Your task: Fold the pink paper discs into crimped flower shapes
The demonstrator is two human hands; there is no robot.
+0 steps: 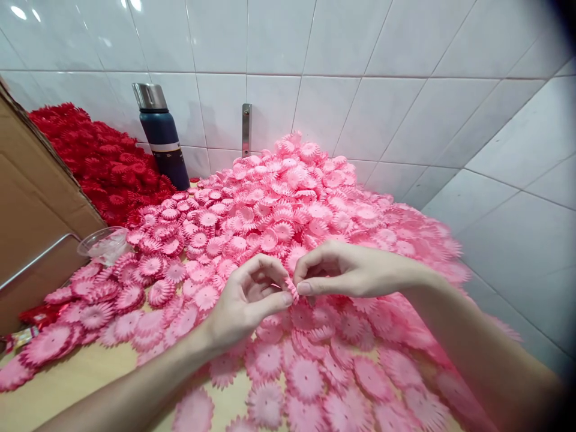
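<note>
My left hand point(252, 300) and my right hand point(342, 273) meet at the middle of the view, above a heap of pink scalloped discs point(306, 378). Between them is one small pink disc point(291, 288), seen nearly edge-on. My left thumb and fingers pinch it from the left, and my right thumb and forefinger press on its right side. Many of the loose discs around show a small hole at the centre.
A dark blue bottle point(165, 141) with a steel cap stands by the tiled wall point(279, 36). Red discs point(108, 162) are piled behind a cardboard box point(36, 210) at left. A clear plastic dish point(104, 243) lies beside the box.
</note>
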